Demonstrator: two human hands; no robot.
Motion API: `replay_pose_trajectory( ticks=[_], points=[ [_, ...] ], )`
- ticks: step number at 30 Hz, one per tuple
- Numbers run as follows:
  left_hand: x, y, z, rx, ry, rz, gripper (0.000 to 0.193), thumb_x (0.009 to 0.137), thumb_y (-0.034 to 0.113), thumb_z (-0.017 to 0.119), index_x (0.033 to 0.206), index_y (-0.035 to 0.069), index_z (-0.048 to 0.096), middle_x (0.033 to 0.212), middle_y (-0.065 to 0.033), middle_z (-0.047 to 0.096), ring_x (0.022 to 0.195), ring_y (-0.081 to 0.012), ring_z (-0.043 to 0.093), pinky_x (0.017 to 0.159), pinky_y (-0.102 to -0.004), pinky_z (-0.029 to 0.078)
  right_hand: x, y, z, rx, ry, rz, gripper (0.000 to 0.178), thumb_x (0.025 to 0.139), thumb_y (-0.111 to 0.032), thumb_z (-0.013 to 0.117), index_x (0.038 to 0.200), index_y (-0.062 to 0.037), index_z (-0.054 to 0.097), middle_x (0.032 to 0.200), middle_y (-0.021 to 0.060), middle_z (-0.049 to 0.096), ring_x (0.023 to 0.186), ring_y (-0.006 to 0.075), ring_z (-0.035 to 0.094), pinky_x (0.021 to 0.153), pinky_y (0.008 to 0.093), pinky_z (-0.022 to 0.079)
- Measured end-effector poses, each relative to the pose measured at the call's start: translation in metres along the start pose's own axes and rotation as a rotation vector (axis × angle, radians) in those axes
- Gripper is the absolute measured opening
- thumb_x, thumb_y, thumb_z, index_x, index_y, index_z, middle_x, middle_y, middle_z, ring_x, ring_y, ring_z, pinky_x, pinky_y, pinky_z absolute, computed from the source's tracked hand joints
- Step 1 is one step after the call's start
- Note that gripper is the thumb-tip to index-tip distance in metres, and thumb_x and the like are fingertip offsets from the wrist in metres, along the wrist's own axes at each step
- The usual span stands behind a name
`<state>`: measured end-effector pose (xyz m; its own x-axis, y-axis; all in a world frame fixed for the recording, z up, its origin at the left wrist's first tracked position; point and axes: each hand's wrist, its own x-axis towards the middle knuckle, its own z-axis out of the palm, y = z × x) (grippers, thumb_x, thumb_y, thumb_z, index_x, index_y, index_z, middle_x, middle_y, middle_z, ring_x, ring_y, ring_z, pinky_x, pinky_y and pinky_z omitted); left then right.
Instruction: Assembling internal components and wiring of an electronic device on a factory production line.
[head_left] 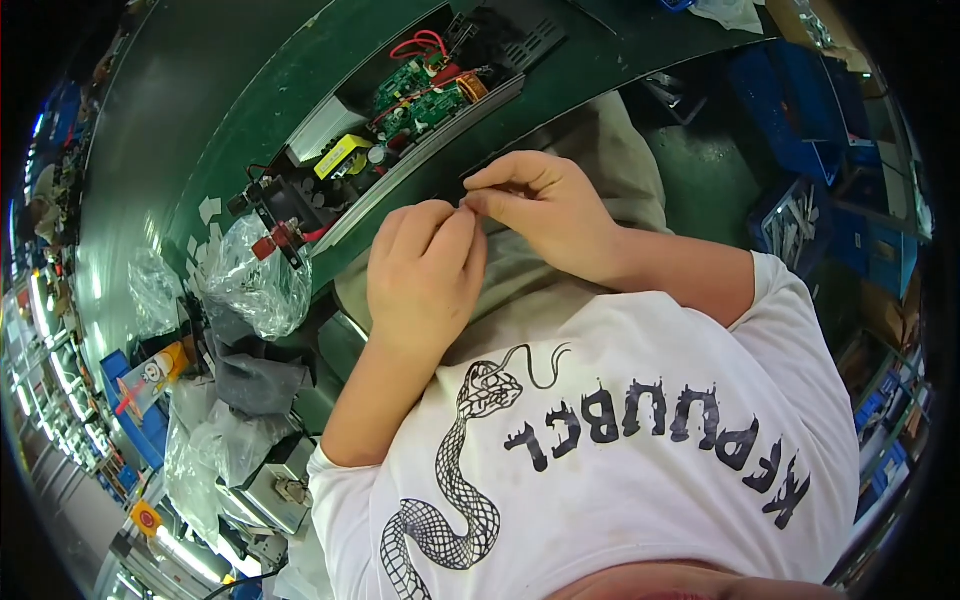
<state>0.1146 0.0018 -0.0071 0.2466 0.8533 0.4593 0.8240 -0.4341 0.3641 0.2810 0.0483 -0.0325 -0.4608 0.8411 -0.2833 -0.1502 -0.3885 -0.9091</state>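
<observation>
My left hand (425, 262) and my right hand (552, 212) meet fingertip to fingertip over my lap, at the near side of the bench. Both are closed in a pinch around something too small to make out. Just beyond them lies an open metal housing (415, 163), which looks like a power inverter. Inside it are green circuit boards (422, 108), red wires (422, 42) and a yellow-wrapped transformer (343, 157). Its near-left end has a black panel with a red terminal (264, 247) and a black terminal (238, 204).
The housing rests on a green bench top (270, 95). Clear plastic bags (262, 285) and torn white scraps (209, 210) lie left of it. Grey plastic sheeting (255, 380) hangs lower left. Blue bins (785, 110) and a tray of metal parts (795, 220) stand at the right.
</observation>
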Motion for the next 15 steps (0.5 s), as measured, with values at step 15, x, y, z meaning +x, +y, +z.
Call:
replay_pose_trajectory(
  ticks=[15],
  points=[
    [0.001,-0.005,0.009,0.084,-0.085,0.003,0.04,0.078,0.005,0.067,0.117,0.001,0.061,0.106,-0.0129,0.064,0.087,-0.0292,0.063,0.079,-0.0398,0.051,0.018,0.01,-0.004,0.042,0.018,-0.012,0.008,0.097,-0.003,0.067,0.102,-0.0001,0.062,0.097,0.0041,0.07,0.089,0.0082,0.065,0.08,0.0242,0.053]
  ],
)
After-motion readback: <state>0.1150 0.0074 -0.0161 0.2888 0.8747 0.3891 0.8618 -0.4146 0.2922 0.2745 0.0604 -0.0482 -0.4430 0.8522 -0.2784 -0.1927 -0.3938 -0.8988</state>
